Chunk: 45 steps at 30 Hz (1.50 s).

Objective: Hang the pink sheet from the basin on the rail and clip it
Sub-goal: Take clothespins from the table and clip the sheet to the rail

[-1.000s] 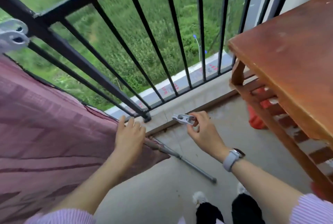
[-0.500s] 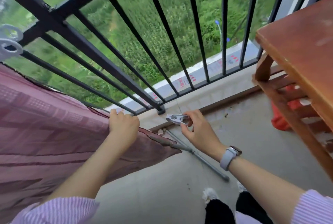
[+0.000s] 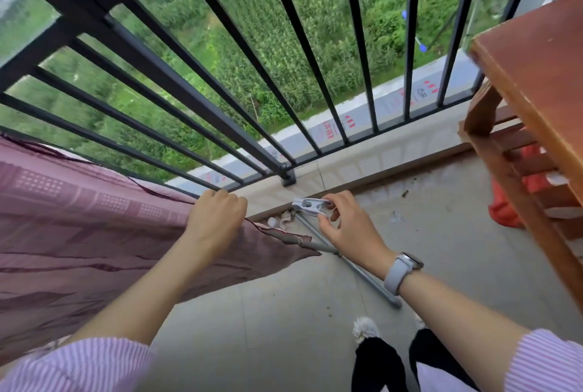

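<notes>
The pink sheet (image 3: 79,233) hangs draped on the left, its top edge running up toward the black balcony rail (image 3: 104,25). My left hand (image 3: 214,221) grips the sheet's right end with curled fingers. Just to its right, my right hand (image 3: 347,227) pinches a pale grey plastic clip (image 3: 310,204) between thumb and fingers, the clip's jaws pointing left toward the sheet. The clip and the sheet are apart. The basin is out of view.
A brown wooden table (image 3: 536,82) with slatted shelves stands at the right, something red (image 3: 504,208) under it. A grey metal rod (image 3: 362,268) lies on the tiled floor beneath my right wrist. The railing's vertical bars (image 3: 315,60) fill the upper view over greenery.
The view has swung down and right, so the clip on the rail at the left is out of frame. My left hand's fingers curled onto the sheet; both hands stayed close together.
</notes>
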Each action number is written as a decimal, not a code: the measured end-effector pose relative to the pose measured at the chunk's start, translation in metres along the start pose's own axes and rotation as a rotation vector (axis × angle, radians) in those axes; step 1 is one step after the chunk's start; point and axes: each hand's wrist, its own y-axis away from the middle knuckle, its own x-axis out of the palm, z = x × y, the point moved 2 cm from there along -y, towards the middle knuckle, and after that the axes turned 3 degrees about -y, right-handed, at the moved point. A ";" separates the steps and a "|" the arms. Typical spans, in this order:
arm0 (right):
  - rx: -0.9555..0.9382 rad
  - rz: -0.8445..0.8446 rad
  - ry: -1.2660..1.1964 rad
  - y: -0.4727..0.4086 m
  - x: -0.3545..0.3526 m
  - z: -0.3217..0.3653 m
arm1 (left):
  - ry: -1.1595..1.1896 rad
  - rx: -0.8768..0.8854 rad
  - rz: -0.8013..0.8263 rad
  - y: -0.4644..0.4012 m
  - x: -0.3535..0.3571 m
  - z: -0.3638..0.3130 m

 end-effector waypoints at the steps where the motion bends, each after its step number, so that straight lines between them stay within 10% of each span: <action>1: 0.005 0.000 -0.002 0.000 0.000 -0.001 | 0.005 0.047 -0.080 0.004 -0.001 -0.002; 5: 0.003 0.009 -0.003 -0.002 0.007 -0.003 | -0.049 0.021 -0.208 0.013 0.001 -0.006; 21: 0.031 0.021 -0.012 -0.007 0.021 -0.023 | -0.110 -0.142 0.453 -0.018 0.028 -0.001; 31: 0.040 0.019 -0.033 -0.012 0.011 -0.023 | -0.030 0.003 0.239 -0.012 0.027 -0.002; 39: 0.052 0.001 -0.069 -0.016 0.004 -0.027 | 0.519 -0.201 -0.076 -0.011 0.011 0.005; 45: 0.038 0.097 -0.102 -0.016 0.016 -0.021 | 0.394 -0.150 0.035 -0.015 0.026 -0.003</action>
